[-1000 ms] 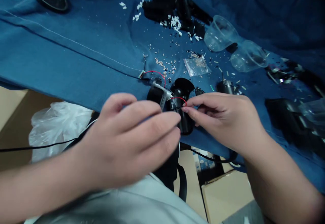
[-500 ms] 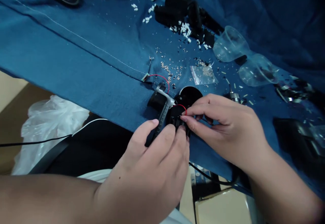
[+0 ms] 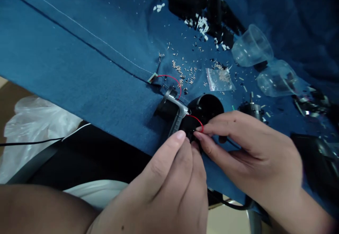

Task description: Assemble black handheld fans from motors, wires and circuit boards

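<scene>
My left hand point(image 3: 171, 181) is closed around a black appliance housing point(image 3: 210, 103) with a round hollow end, whose exact kind I cannot tell. A grey bracket-like part point(image 3: 182, 110) runs along its left side, with a round black piece at its far end. My right hand point(image 3: 254, 152) pinches a short red wire point(image 3: 198, 120) between thumb and forefinger, close to the housing; the wire's tip is hidden by the fingers. Just beyond the bracket, a small circuit board point(image 3: 153, 78) lies on the blue cloth, with another red wire curving from it toward the bracket.
Small screws point(image 3: 181, 73) lie scattered beyond the housing, near a clear plastic bag point(image 3: 218, 79). Two clear plastic cups point(image 3: 253, 46) lie at the right, with a metal motor point(image 3: 250, 110) nearer. White bits and black parts point(image 3: 188, 6) are at the back. A plastic bag hangs left.
The view has shifted, so the table items sit differently. My left thumb has moved in toward the wire, and the housing has turned, showing more of its hollow end. My right hand keeps its pinch.
</scene>
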A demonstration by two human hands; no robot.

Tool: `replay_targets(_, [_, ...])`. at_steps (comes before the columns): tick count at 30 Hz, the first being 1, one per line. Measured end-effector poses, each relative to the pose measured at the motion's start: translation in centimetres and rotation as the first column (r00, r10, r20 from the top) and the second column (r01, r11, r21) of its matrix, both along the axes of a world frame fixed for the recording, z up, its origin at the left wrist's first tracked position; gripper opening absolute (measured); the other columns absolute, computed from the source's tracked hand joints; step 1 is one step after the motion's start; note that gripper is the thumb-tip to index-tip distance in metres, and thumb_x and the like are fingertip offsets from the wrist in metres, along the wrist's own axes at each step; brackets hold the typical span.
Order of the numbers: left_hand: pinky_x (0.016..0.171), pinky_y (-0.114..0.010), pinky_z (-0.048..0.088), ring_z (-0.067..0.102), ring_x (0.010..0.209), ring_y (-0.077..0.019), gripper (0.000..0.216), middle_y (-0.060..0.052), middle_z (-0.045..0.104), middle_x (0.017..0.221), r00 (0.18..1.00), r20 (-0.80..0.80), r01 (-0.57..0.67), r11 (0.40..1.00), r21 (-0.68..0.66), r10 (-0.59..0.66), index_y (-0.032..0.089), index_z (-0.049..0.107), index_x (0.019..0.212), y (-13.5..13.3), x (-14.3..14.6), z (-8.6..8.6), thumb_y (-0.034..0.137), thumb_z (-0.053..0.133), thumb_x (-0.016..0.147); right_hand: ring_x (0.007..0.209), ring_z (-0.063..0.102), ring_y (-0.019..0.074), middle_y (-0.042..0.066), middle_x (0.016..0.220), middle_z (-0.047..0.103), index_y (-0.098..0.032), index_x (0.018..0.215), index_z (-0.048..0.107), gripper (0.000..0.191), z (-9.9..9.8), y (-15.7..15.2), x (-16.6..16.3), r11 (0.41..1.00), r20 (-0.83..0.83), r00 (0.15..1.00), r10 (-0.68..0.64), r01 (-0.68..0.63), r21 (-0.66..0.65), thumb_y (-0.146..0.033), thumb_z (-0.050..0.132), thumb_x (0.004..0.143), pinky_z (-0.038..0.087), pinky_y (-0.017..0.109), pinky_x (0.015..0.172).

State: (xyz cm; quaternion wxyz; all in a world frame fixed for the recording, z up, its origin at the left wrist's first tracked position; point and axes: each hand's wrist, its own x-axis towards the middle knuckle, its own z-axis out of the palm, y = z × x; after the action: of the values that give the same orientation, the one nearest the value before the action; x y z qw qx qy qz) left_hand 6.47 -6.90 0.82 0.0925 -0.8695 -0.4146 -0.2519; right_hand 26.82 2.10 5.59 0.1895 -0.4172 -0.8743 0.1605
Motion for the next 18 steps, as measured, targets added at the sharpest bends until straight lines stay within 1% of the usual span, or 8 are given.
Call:
replay_targets(2, [0.127,-0.045,0.056,0.076,0.124,-0.0296,0.049,-0.013,0.084,0.133,1.000,-0.008,-0.004,1.000,0.017,0.004,0.012,0.087,0.129,0.1,0.0,-0.1,0.022,0.044,0.108,0.088,0.074,0.0119,0.000,0.102,0.078,-0.029,0.112,0.075,0.009,0.1,-0.1,0.0,1.000,0.005,1.000,-0.015,0.015,0.002,-0.021,0.076,0.109,0.060,0.029,0.073])
replay_targets(4, [0.122,-0.042,0.060,0.078,0.121,-0.0286,0.047,-0.011,0.086,0.130,1.000,-0.023,-0.002,0.998,0.057,0.004,0.012,0.087,0.129,0.4,-0.1,-0.2,0.023,0.046,0.107,0.087,0.074,0.0127,0.000,0.102,0.078,-0.030,0.112,0.076,0.008,0.2,-0.3,0.0,1.000,0.017,1.000,-0.026,0.026,-0.009,-0.023,0.076,0.109,0.059,0.030,0.071])
replay_targets(8, [0.120,-0.036,0.064,0.080,0.122,-0.0252,0.035,-0.003,0.086,0.129,0.997,-0.072,0.043,0.985,0.167,-0.031,0.022,0.086,0.129,1.2,-1.0,-0.2,0.035,0.058,0.114,0.088,0.076,0.0128,-0.001,0.103,0.079,-0.031,0.114,0.076,0.008,0.2,-0.6,0.1,0.998,0.048,0.998,-0.034,0.036,-0.043,-0.024,0.076,0.110,0.060,0.030,0.071])
replay_targets(10, [0.120,-0.033,0.065,0.079,0.124,-0.0233,0.033,-0.002,0.086,0.130,0.996,-0.079,0.045,0.976,0.215,-0.029,0.024,0.087,0.128,1.6,-1.4,-0.3,0.041,0.061,0.116,0.089,0.076,0.0129,-0.001,0.104,0.079,-0.032,0.115,0.076,0.009,0.2,-0.8,0.0,0.998,0.051,0.998,-0.039,0.042,-0.047,-0.024,0.075,0.110,0.061,0.030,0.072])
replay_targets(14, [0.116,-0.025,0.066,0.080,0.124,-0.0199,0.037,-0.001,0.087,0.129,0.994,-0.113,0.024,0.967,0.253,0.005,0.025,0.089,0.123,2.2,-1.4,-0.5,0.041,0.056,0.118,0.090,0.077,0.0133,-0.002,0.105,0.080,-0.033,0.117,0.076,0.011,0.3,-1.3,-0.2,0.996,0.055,0.995,-0.081,0.083,-0.034,-0.025,0.075,0.111,0.063,0.032,0.074])
replay_targets(16, [0.114,-0.024,0.068,0.082,0.118,-0.0184,0.038,0.001,0.088,0.125,0.991,-0.133,0.016,0.961,0.277,0.022,0.026,0.090,0.121,2.3,-1.2,-0.6,0.038,0.054,0.118,0.089,0.078,0.0135,-0.002,0.105,0.080,-0.033,0.117,0.076,0.012,0.3,-1.4,-0.3,0.996,0.060,0.995,-0.085,0.087,-0.032,-0.024,0.075,0.111,0.064,0.032,0.073])
replay_targets(18, [0.111,-0.023,0.070,0.084,0.111,-0.0162,0.037,0.005,0.088,0.119,0.988,-0.147,0.012,0.947,0.321,0.037,0.029,0.090,0.118,2.4,-1.1,-0.6,0.038,0.054,0.117,0.088,0.078,0.0134,-0.002,0.105,0.080,-0.031,0.117,0.076,0.012,0.3,-1.5,-0.4,0.997,0.059,0.996,-0.073,0.073,0.004,-0.022,0.076,0.109,0.065,0.031,0.073])
